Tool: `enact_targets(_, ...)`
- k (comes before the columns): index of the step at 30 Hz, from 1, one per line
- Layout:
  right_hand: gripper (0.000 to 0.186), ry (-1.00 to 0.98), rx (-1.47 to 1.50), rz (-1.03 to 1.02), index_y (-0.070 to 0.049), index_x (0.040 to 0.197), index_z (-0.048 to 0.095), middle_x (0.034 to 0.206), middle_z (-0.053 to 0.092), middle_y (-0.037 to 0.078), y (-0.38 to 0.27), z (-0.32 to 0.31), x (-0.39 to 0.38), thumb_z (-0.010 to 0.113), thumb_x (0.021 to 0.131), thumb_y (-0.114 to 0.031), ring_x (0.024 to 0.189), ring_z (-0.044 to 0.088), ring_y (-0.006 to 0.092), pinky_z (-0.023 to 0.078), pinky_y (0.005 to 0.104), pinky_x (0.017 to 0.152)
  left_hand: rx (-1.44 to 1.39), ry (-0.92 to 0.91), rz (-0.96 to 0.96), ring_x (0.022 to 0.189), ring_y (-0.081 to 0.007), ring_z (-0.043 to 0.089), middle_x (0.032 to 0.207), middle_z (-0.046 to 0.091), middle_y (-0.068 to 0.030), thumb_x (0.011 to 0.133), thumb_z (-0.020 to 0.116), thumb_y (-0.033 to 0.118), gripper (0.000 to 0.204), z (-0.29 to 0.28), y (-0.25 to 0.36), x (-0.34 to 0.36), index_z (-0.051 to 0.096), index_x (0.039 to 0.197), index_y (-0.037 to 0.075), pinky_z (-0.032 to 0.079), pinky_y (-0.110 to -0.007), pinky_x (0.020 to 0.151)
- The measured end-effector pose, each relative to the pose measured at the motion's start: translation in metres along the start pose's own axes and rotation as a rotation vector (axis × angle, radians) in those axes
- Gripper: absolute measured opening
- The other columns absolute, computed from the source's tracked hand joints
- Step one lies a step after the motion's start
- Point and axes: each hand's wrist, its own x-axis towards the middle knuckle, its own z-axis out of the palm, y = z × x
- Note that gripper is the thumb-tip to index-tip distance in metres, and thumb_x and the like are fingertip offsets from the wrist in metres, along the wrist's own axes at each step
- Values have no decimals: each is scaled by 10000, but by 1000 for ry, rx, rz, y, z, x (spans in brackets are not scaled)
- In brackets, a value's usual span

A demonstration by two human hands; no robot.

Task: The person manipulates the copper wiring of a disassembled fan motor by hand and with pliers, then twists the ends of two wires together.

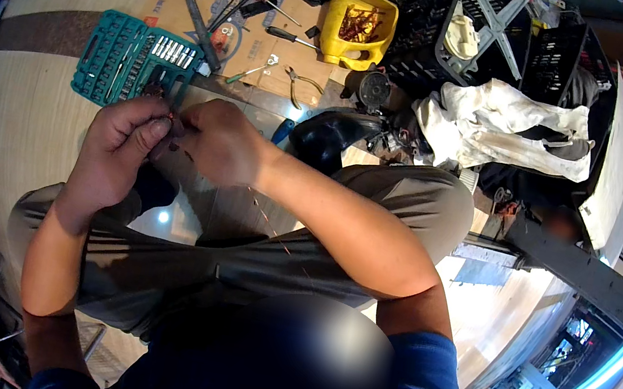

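My left hand (118,142) is closed, thumb and forefinger pinched at a tiny orange-red glint. Against it, my right hand (221,142) is closed too, its fingertips meeting the left ones. From below the right hand a thin copper-coloured wire (265,217) trails down over my lap. A small dark piece shows between the hands, but its kind is hidden by the fingers. Just beyond them lies an open green socket set case (88,66) with rows of silver sockets (174,52).
On cardboard (163,9) lie a hammer (198,23), screwdrivers (292,37), a ratchet (252,69), pliers (296,86) and round metal parts. A cut yellow jug (340,53) holds coppery scraps. Black crates (423,28) and a stained white cloth (494,134) stand right.
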Motion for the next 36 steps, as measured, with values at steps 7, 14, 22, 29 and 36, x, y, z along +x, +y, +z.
enact_targets(7,204,-43,429,560,4,874,650,688,594,81,-21,-22,10,565,878,-182,595,539,148,434,294,556,672,27,248,768,-351,615,840,616,-189,846,566,10,86,12,-5,2,600,924,1,483,-374,672)
enact_targets(14,162,281,429,410,34,909,621,696,578,37,-9,-6,8,535,910,-103,607,507,95,409,253,544,652,268,68,750,-352,636,815,629,-203,887,550,61,109,17,-26,13,622,940,-3,487,-382,660)
enact_targets(22,160,454,727,303,62,939,593,856,646,215,-3,23,2,560,865,-75,816,634,280,486,370,733,517,318,-10,801,-280,659,912,666,-205,937,530,120,217,16,-46,27,625,1057,-35,495,-330,710)
enact_targets(29,184,263,811,253,28,1026,602,966,640,203,-14,35,-6,551,888,-83,870,600,254,469,359,799,-569,288,1,930,-180,635,1071,657,-115,976,486,182,289,10,-42,27,567,1165,-21,481,-304,877)
enact_targets(36,196,-33,605,422,9,908,657,754,644,91,-10,2,2,617,876,-181,672,592,176,476,308,633,-896,77,-28,597,-51,464,684,488,40,980,482,215,206,-25,-11,20,568,1029,34,397,-181,577)
